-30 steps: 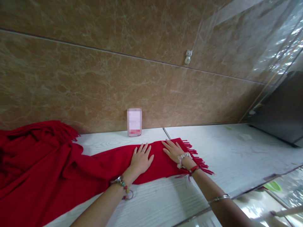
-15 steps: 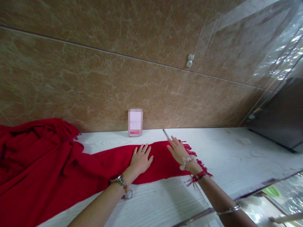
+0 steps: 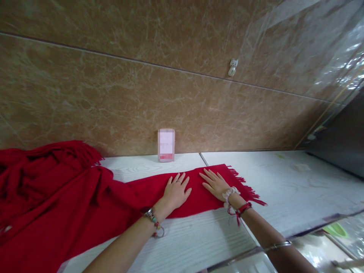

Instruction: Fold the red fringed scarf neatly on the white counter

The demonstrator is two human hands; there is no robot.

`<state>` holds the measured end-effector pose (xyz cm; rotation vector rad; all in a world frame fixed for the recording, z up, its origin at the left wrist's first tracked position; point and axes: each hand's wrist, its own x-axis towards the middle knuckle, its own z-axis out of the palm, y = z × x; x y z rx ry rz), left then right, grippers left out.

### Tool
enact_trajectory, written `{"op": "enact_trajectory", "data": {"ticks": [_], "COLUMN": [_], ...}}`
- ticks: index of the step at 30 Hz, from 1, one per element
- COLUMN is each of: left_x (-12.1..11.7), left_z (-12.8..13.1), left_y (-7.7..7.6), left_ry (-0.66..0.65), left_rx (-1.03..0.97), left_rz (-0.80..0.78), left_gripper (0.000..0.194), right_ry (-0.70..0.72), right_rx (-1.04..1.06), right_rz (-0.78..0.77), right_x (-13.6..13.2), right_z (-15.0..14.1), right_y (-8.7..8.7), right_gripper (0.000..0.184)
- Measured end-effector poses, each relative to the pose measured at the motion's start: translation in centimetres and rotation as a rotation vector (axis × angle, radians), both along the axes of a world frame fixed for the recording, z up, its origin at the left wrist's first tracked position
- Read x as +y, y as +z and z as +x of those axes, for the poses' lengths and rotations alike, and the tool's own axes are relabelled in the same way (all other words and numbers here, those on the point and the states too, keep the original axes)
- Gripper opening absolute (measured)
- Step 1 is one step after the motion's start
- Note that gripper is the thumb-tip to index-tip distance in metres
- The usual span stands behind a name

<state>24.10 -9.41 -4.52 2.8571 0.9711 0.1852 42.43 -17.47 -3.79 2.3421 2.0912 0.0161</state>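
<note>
A red fringed scarf [image 3: 133,193] lies along the white wood-grain surface, its narrow folded end flat and its left part heaped in loose folds. My left hand [image 3: 176,191] rests palm down on the flat strip with the fingers spread. To its right, my right hand [image 3: 215,184] also lies flat on the scarf, fingers apart, near the fringed end. Neither hand grasps the cloth. The fringe sticks out to the right past my right wrist.
A phone-like blurred rectangle [image 3: 166,145] leans against the brown marbled wall [image 3: 113,94] behind the scarf. A small white cat-shaped hook [image 3: 233,67] is on the wall. At the right stands a dark box-like object [image 3: 338,132]. The white surface's front edge runs below my right arm.
My right hand lifted slightly toward the fringe, then came back down flat on the scarf. My left hand stayed spread on the cloth. The view has shifted a little.
</note>
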Motion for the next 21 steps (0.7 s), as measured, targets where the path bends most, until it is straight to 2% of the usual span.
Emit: {"op": "enact_trajectory", "data": {"ticks": [10, 15, 19, 21], "left_x": [0.5, 1.0, 1.6, 2.1], "left_z": [-0.8, -2.4, -5.1, -6.7], "left_y": [0.3, 0.2, 0.7, 1.2], "left_ry": [-0.076, -0.156, -0.323, -0.319], "left_rx": [0.015, 0.005, -0.019, -0.024], "left_rz": [0.024, 0.068, 0.151, 0.195], "left_gripper": [0.045, 0.043, 0.038, 0.037], "right_ry": [-0.100, -0.119, -0.093, -0.118], "right_rx": [-0.013, -0.006, -0.016, -0.030], "right_rz": [-0.023, -0.053, -0.039, 0.050], "right_x": [-2.0, -2.9, -3.0, -2.4], "right_z": [6.5, 9.4, 9.6, 8.5], "right_y": [-0.2, 0.0, 0.8, 1.5], "right_gripper": [0.047, 0.048, 0.046, 0.043]}}
